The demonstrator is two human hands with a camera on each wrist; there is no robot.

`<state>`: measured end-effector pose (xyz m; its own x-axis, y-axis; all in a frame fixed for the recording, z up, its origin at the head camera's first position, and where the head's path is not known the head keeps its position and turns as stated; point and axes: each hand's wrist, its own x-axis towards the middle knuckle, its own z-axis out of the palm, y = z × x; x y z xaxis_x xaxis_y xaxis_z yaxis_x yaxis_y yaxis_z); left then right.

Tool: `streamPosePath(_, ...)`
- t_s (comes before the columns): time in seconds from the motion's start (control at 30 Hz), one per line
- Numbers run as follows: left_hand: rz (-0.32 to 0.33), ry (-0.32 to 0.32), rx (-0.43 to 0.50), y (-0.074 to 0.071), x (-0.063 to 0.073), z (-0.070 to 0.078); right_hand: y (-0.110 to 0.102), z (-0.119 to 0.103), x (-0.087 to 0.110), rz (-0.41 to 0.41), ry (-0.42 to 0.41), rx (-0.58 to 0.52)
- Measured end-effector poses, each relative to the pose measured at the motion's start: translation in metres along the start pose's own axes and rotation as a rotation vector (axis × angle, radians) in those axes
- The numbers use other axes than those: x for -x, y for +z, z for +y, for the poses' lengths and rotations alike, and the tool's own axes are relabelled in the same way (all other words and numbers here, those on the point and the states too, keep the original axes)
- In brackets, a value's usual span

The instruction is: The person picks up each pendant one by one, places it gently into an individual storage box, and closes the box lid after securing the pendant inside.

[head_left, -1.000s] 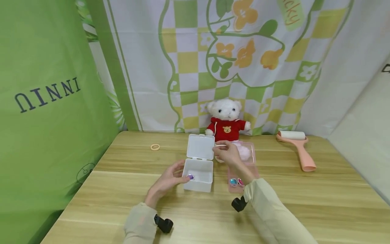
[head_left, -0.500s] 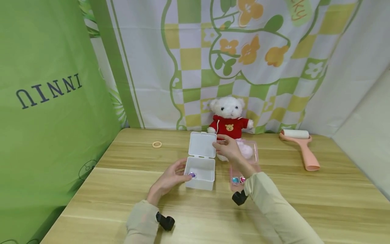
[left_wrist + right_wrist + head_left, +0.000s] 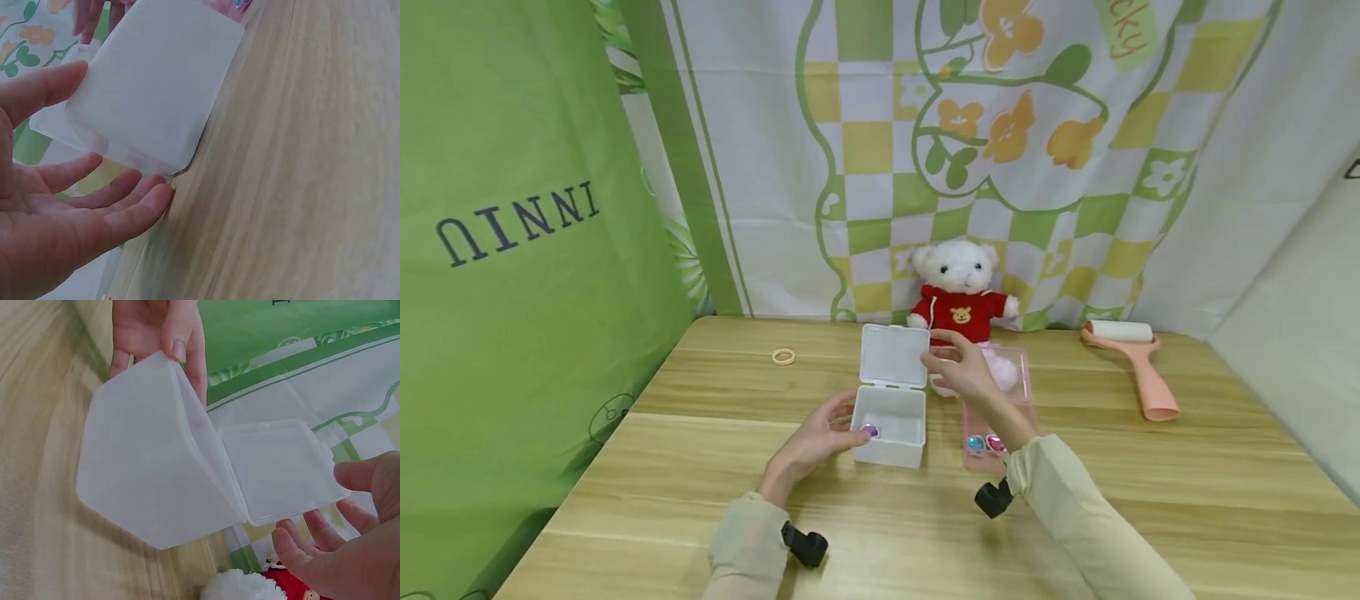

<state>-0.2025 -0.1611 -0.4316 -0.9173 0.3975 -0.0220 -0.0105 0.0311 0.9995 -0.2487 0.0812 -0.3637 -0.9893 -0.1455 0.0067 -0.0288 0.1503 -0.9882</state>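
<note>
A small white plastic box [image 3: 891, 454] stands on the table with its hinged lid [image 3: 893, 357] raised at the back. One purple gem [image 3: 869, 431] lies inside, near the left wall. My left hand [image 3: 816, 437] holds the box at its left side, thumb at the rim and fingers along the outer wall. At the lid's right edge, my right hand [image 3: 962, 367] pinches it between thumb and fingers; the right wrist view shows the thumb tip on the lid's corner. Partly behind my right forearm is an opened pink case [image 3: 981, 461] containing blue [image 3: 975, 443] and pink [image 3: 996, 442] gems.
A white teddy bear [image 3: 958, 304] in a red hoodie sits at the back, behind my right hand. A pink lint roller [image 3: 1138, 367] lies at the back right. The yellowish ring [image 3: 783, 357] is left of the box. A patterned curtain [image 3: 865, 150] hangs behind.
My right hand's fingers have shifted slightly upward along the lid's right edge. The left hand stays on the box, and the head view has moved a little.
</note>
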Motion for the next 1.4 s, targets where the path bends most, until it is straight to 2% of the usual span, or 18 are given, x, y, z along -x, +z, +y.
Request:
streamPosePath(0.2,0.019,-0.035,-0.053,-0.001,0.002,0.003,0.000,0.000,0.016,-0.027,-0.005,-0.084)
streamPosePath(0.33,0.019,-0.053,-0.078,-0.002,0.003,0.004,0.002,0.004,0.030,-0.025,-0.020,-0.098)
streamPosePath(0.5,-0.007,-0.058,-0.044,-0.005,0.004,0.003,0.007,0.011,0.046,-0.014,-0.035,-0.050)
streamPosePath(0.7,0.010,-0.089,0.037,-0.005,0.005,0.004,0.010,0.020,0.061,-0.037,-0.053,0.046)
streamPosePath(0.83,0.006,-0.099,0.079,-0.006,0.006,0.005,0.013,0.027,0.066,-0.073,-0.090,0.053)
streamPosePath(0.93,-0.010,-0.094,0.092,-0.007,0.006,0.005,0.016,0.032,0.068,-0.088,-0.077,0.030)
streamPosePath(1.03,-0.029,-0.078,0.081,-0.010,0.006,0.004,0.021,0.036,0.070,-0.077,-0.051,-0.002)
streamPosePath(1.23,-0.048,-0.052,0.032,-0.011,0.009,0.006,0.029,0.043,0.071,-0.062,-0.063,-0.073)
streamPosePath(1.4,-0.046,-0.048,-0.008,-0.015,0.009,0.005,0.031,0.047,0.072,-0.060,-0.059,-0.064)
